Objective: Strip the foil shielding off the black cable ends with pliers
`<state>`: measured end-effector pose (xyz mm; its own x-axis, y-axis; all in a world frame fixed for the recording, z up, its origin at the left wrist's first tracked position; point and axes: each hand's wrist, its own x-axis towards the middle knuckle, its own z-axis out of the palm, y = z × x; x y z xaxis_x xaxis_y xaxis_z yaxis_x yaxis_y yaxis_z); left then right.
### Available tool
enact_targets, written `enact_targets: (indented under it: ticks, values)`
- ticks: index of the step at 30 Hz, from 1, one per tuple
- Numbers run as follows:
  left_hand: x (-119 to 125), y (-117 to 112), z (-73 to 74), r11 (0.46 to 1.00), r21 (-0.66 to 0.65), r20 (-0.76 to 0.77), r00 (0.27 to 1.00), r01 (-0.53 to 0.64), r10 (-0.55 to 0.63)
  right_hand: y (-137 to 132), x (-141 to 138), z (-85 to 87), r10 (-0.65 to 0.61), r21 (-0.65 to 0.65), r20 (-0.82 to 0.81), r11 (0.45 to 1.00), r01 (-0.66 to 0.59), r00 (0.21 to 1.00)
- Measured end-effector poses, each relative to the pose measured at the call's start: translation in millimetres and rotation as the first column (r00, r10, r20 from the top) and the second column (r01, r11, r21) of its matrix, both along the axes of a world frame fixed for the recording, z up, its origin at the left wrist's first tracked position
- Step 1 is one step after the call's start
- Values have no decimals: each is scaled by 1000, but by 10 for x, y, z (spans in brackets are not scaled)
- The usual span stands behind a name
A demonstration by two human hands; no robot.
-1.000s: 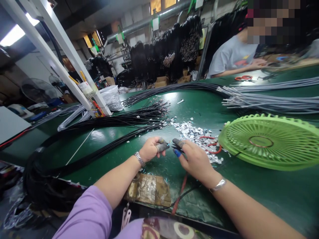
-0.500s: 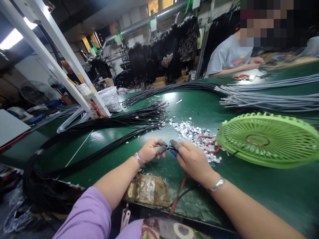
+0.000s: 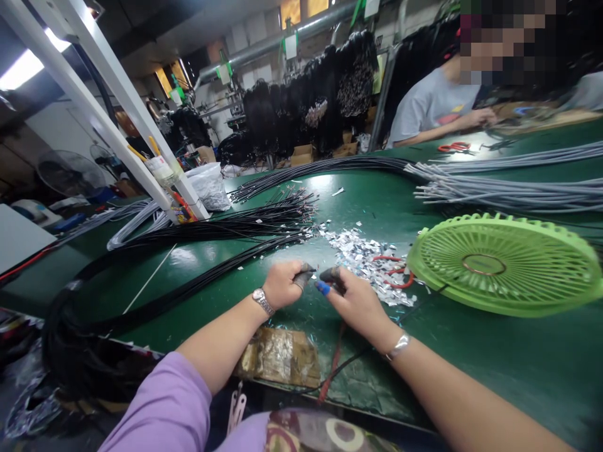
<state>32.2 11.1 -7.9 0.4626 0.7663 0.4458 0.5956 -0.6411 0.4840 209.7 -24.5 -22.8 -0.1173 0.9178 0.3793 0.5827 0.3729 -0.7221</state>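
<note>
My left hand (image 3: 286,284), with dark tape on its fingers, is closed in a pinch above the green table. A dark tip shows at its fingertips, but what they hold is too small to make out. Facing it across a narrow gap is my right hand (image 3: 355,301), its taped forefinger and blue-wrapped thumb slightly apart, with nothing visible between them. A tiny white scrap (image 3: 314,276) shows between the hands. Beyond them lie silvery foil scraps (image 3: 351,245) and black cables (image 3: 264,242) with stripped ends. Red-handled scissors (image 3: 400,284) lie partly among the scraps.
A green fan (image 3: 499,263) stands on the right. Grey cables (image 3: 509,191) lie behind it. Near the front edge is a taped cardboard piece (image 3: 282,358). A white metal post (image 3: 127,113) rises at the left. Across the table sits a person in a grey shirt (image 3: 419,110).
My hands have parted slightly, and the dark strand between them no longer shows. My right thumb and forefinger have spread apart. The person opposite has shifted a little.
</note>
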Motion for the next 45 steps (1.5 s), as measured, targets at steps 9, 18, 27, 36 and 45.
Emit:
enact_targets:
  ticks: [9,18,27,36,45]
  values:
    - [11,-19,18,999,-15,-87,995,40,-41,70,35,-26,-42,2,3,999,42,999]
    - [21,-22,26,996,-79,-47,998,35,-39,50,33,21,71,13,-38,997,-71,997]
    - [58,-51,66,987,-154,-16,998,56,-59,124,74,3,-32,-28,-119,999,29,992]
    - [53,-45,62,996,-87,-94,995,-21,13,65,35,20,64,1,-99,998,-64,993]
    - [45,-46,37,998,27,-233,971,-52,57,58,-6,7,106,-26,-240,993,-115,965]
